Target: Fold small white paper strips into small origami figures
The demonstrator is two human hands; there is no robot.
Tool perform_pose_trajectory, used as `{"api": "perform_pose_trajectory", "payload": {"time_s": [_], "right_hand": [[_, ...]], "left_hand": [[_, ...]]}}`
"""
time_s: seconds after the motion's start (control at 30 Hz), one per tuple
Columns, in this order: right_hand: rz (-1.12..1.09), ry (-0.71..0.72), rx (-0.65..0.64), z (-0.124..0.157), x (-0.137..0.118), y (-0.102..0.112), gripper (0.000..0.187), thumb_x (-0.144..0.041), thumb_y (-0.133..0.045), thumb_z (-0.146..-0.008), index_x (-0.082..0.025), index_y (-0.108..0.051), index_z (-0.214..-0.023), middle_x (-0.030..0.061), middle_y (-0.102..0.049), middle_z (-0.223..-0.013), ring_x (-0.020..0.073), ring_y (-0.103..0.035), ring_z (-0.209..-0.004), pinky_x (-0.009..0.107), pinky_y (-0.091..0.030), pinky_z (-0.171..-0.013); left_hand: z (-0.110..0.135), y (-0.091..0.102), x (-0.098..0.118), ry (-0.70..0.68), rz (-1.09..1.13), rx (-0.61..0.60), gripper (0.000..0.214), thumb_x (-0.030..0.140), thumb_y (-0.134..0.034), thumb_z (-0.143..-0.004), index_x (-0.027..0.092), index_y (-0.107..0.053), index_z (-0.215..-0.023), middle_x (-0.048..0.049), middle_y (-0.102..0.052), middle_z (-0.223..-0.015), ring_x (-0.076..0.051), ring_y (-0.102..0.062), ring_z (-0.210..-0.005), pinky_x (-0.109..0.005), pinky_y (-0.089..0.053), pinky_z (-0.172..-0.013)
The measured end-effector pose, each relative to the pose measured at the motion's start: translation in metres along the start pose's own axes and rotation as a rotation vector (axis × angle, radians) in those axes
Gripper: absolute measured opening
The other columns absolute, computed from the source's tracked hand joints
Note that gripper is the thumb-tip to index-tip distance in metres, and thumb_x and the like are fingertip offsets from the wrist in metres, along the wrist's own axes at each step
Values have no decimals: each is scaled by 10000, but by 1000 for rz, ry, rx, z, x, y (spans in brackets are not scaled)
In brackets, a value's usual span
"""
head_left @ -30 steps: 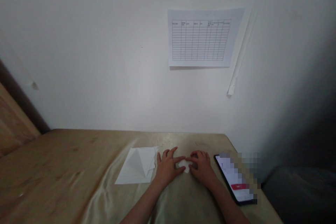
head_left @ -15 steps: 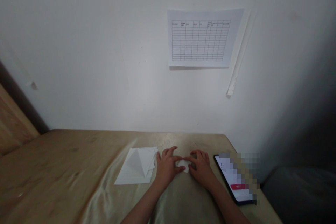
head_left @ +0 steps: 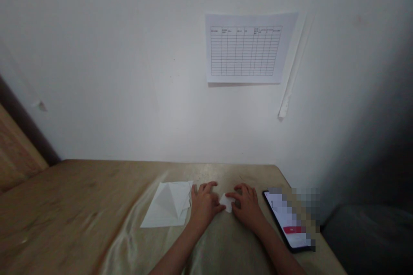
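A small folded piece of white paper (head_left: 227, 204) lies on the cloth-covered table between my two hands. My right hand (head_left: 248, 205) has its index finger on the paper's upper part and its thumb at the right edge, with the other fingers curled. My left hand (head_left: 204, 204) is at the paper's left; its thumb tip reaches the lower left edge, and its index finger is bent back off the paper. The left hand's other fingers are spread. Left of that hand lies a stack of white paper sheets (head_left: 155, 217), the top one creased into triangles.
A phone (head_left: 292, 247) with a lit screen, partly blurred by pixels, lies right of my right hand near the table's edge. The shiny beige cloth (head_left: 97, 206) is wrinkled at the front. On the wall behind hangs a printed table sheet (head_left: 245, 51).
My left index finger has drawn back from the top of the small paper, so more of the paper shows. The right hand has stayed almost in place.
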State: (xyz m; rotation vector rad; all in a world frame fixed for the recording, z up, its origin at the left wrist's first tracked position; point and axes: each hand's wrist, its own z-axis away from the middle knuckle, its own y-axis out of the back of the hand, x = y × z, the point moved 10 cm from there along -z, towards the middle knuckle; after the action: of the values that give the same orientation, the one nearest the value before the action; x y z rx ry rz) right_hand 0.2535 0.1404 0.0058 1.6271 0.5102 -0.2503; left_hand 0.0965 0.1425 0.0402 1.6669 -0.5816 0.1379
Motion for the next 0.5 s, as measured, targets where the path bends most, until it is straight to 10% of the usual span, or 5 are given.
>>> {"api": "perform_pose_trajectory", "payload": {"time_s": [0.3,0.5], "right_hand": [[-2,15,-1,1,0,-1,432,-226,-597,-839,-430,-694,-1207,45,-538,-1357,279,-393,-1374,516,-148,-1202],[-7,20,17,2,1,-1,407,-253,-619,-830,-415,-698,-1194,48,-546,-1336,278,-417,-1344,517,-146,-1199]], "left_hand": [[2,-5,-3,-39,26,7,185,423,-765,-819,262,-744,-729,-8,-630,-1364,-303,-534,-1274,-693,-67,-1183],[2,-12,-2,-52,23,-8,264,400,-747,-830,341,-721,-1085,-39,-597,-1399,-313,-510,-1319,-699,-110,-1169]]}}
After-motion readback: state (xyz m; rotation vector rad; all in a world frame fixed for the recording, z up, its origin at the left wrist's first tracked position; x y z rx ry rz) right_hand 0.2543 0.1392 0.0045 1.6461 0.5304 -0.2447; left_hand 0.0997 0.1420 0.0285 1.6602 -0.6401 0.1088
